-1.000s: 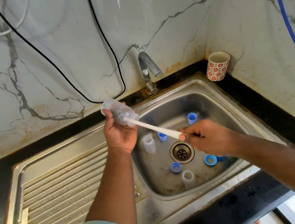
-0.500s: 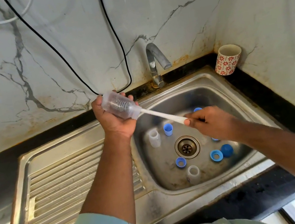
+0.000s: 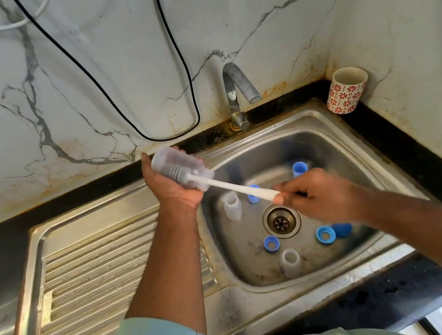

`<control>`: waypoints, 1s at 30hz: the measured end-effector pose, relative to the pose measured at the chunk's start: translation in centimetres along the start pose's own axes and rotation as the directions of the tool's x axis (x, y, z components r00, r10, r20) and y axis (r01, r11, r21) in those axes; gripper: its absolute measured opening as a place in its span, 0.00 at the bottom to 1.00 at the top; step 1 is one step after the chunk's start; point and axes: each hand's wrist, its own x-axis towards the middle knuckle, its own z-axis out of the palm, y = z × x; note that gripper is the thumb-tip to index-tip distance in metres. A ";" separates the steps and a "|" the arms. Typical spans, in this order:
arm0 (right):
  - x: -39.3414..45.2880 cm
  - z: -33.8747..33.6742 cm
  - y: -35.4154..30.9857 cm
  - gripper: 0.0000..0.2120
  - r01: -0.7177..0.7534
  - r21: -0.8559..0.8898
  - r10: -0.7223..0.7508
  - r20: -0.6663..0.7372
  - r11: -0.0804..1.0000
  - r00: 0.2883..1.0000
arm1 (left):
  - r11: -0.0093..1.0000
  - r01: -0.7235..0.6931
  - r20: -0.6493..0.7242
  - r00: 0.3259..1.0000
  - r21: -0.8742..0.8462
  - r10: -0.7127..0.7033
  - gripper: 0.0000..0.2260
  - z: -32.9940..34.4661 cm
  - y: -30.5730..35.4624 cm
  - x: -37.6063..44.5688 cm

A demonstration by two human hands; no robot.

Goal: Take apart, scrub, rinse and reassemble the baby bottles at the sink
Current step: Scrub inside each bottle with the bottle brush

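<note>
My left hand (image 3: 171,186) grips a clear baby bottle (image 3: 182,169), tilted on its side above the sink's left rim. A white bottle brush (image 3: 235,187) goes into its mouth, bristles inside the bottle. My right hand (image 3: 318,197) pinches the brush handle over the drain (image 3: 280,220). In the steel sink (image 3: 323,134) stand two more clear bottles (image 3: 232,206) (image 3: 289,263). Around them lie several blue parts: rings (image 3: 271,244) (image 3: 325,234), a cap (image 3: 343,229), and a tube-shaped piece (image 3: 299,169).
A steel tap (image 3: 236,91) rises behind the sink. A red-flowered cup (image 3: 346,90) stands in the back right corner. A ribbed draining board (image 3: 101,283) lies to the left. A black cable (image 3: 149,138) hangs down the marble wall.
The bottle and both hands stay over the sink; the brush has slid along inside the bottle. The camera has shifted, so the sink sits further right and lower in view.
</note>
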 end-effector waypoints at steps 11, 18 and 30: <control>1.6 0.0 -1.4 0.17 -0.110 -0.217 0.114 0.007 0.970 0.993 | 0.994 0.105 -0.072 0.992 -0.023 -0.106 0.24 0.5 0.6 0.1; 2.5 -1.9 0.0 0.19 -0.125 -0.374 0.092 -0.104 0.919 0.990 | 0.986 0.057 0.040 0.998 -0.159 -0.052 0.27 2.2 1.1 0.2; 2.7 0.7 -1.1 0.17 -0.095 -0.167 0.077 -0.114 0.981 0.990 | 0.996 0.030 -0.047 0.998 -0.080 -0.034 0.18 1.5 0.4 0.5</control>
